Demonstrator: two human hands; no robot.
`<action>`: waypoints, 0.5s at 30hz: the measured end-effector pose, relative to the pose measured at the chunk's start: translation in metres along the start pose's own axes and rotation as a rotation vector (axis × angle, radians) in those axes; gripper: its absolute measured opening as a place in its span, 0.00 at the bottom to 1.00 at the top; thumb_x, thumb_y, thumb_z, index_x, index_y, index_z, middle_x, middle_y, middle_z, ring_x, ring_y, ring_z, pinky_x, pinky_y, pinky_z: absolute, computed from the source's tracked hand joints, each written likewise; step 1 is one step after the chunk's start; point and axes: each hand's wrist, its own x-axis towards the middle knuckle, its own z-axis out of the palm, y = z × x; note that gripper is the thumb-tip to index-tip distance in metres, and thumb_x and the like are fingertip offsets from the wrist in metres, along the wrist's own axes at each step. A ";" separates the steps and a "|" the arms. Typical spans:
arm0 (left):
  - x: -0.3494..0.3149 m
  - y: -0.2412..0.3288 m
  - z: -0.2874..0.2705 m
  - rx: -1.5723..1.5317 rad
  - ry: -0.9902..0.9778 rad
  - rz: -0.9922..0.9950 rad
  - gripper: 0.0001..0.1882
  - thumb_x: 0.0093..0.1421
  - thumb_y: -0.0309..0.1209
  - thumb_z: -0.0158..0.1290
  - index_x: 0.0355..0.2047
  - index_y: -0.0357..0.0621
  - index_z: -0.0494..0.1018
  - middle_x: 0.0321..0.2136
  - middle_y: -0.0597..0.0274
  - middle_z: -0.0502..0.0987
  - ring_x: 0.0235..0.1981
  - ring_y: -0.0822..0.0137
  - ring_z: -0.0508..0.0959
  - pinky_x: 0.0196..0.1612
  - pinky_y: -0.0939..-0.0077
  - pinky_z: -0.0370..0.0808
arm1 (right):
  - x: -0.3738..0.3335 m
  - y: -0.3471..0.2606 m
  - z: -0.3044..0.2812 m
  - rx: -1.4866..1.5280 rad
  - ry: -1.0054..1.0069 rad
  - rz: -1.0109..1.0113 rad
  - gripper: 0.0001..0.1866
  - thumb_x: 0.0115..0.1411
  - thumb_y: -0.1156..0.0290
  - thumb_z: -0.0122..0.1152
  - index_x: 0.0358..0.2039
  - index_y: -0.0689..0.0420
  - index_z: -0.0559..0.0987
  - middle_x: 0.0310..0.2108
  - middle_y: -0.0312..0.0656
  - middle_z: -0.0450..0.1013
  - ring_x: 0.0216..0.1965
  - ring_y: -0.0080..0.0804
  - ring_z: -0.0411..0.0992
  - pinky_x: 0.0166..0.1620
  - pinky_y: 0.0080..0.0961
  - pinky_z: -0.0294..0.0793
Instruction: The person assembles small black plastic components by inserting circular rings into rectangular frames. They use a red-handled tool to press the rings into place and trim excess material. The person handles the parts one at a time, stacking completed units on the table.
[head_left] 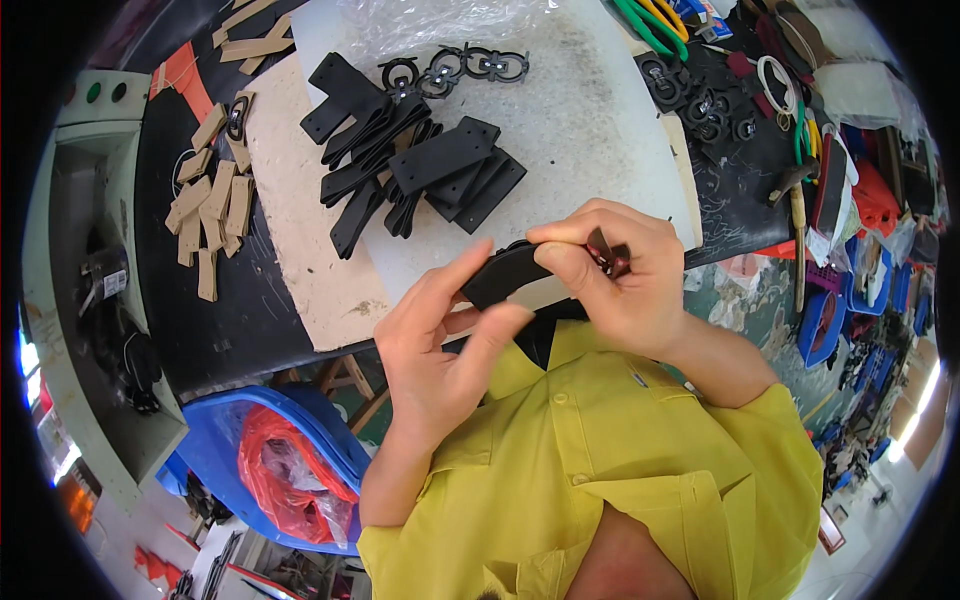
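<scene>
Close to my chest, my left hand grips the left end of a flat black strip, with its fingers behind and the thumb in front. My right hand pinches the strip's other end between thumb and fingers. A small dark reddish-brown piece shows among the right fingers; its kind I cannot make out. Beyond my hands lies a loose pile of black strips with small holes near their ends. Behind the pile are several black ring-shaped parts with metal bits.
A pale board covers the middle of the black table. Beige strips lie at left, more black ring parts at right beside a hammer. A blue bin with red plastic bags stands below the table's left front edge.
</scene>
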 end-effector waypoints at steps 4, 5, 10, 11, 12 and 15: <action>-0.002 -0.005 0.015 0.059 0.187 0.027 0.15 0.49 0.21 0.61 0.38 0.31 0.75 0.28 0.55 0.79 0.24 0.77 0.76 0.27 0.87 0.74 | -0.001 -0.002 0.004 0.175 -0.054 0.207 0.04 0.55 0.76 0.59 0.28 0.63 0.78 0.19 0.38 0.70 0.18 0.17 0.64 0.21 0.18 0.62; -0.002 -0.006 0.019 0.035 0.220 0.023 0.14 0.49 0.21 0.61 0.37 0.31 0.76 0.28 0.56 0.79 0.25 0.77 0.76 0.27 0.87 0.74 | -0.002 -0.003 0.006 0.247 -0.025 0.265 0.04 0.55 0.76 0.59 0.27 0.63 0.78 0.19 0.38 0.70 0.19 0.17 0.64 0.21 0.18 0.63; 0.001 0.001 0.028 -0.196 0.263 -0.096 0.12 0.50 0.18 0.59 0.36 0.28 0.75 0.29 0.55 0.79 0.30 0.74 0.78 0.33 0.85 0.75 | 0.003 -0.006 0.004 0.344 -0.008 0.321 0.05 0.55 0.76 0.58 0.25 0.63 0.77 0.20 0.38 0.70 0.20 0.18 0.66 0.23 0.18 0.64; 0.003 0.005 0.023 -0.290 0.166 -0.157 0.11 0.51 0.18 0.57 0.37 0.27 0.74 0.30 0.53 0.78 0.30 0.70 0.78 0.33 0.82 0.76 | 0.007 -0.005 -0.001 0.241 -0.078 0.249 0.05 0.55 0.75 0.58 0.25 0.63 0.77 0.20 0.39 0.70 0.20 0.18 0.65 0.23 0.18 0.64; 0.006 0.010 0.013 -0.384 0.069 -0.217 0.11 0.52 0.18 0.55 0.38 0.26 0.73 0.31 0.51 0.78 0.29 0.67 0.79 0.33 0.79 0.77 | 0.012 -0.005 -0.008 0.138 -0.149 0.178 0.05 0.55 0.75 0.59 0.25 0.63 0.77 0.19 0.39 0.70 0.20 0.19 0.65 0.24 0.18 0.64; 0.014 0.007 -0.001 -0.444 -0.067 -0.361 0.11 0.53 0.18 0.54 0.38 0.26 0.73 0.31 0.50 0.78 0.28 0.65 0.80 0.33 0.76 0.78 | 0.017 -0.004 -0.014 0.040 -0.292 0.152 0.06 0.55 0.73 0.59 0.26 0.63 0.76 0.18 0.40 0.69 0.19 0.21 0.64 0.24 0.18 0.63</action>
